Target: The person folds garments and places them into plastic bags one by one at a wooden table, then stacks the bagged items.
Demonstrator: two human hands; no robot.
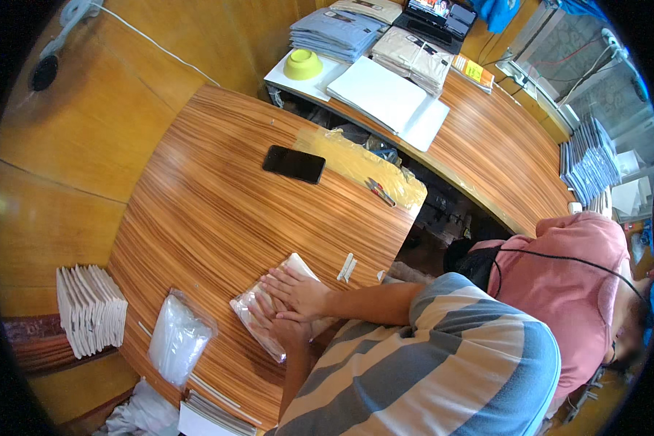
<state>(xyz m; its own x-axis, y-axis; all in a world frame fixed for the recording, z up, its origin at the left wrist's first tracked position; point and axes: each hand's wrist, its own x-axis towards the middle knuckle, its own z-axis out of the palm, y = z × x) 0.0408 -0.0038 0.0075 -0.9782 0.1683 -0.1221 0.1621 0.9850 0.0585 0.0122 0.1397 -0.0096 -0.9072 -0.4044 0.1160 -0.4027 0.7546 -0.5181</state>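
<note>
On the wood-grain table [203, 189] lies a pale folded item in a clear plastic bag [299, 266], which looks like a packed garment. Both my hands rest flat on top of it, fingers stretched out. My right hand [303, 293] comes in from the right and partly overlaps my left hand [278, 325], whose forearm rises from below. Much of the package is hidden beneath my hands and forearms. Beside it, toward the left, is a pile of clear plastic bags [182, 338]. Small white strips [346, 267] lie on its right.
Farther off lie a black phone [294, 164] and small snips [380, 192]. A stack of folded packets [91, 311] stands at left. The back table holds white sheets [378, 91], a yellow-green bowl [302, 65] and bagged garments [334, 33]. A person in pink [578, 291] is at right.
</note>
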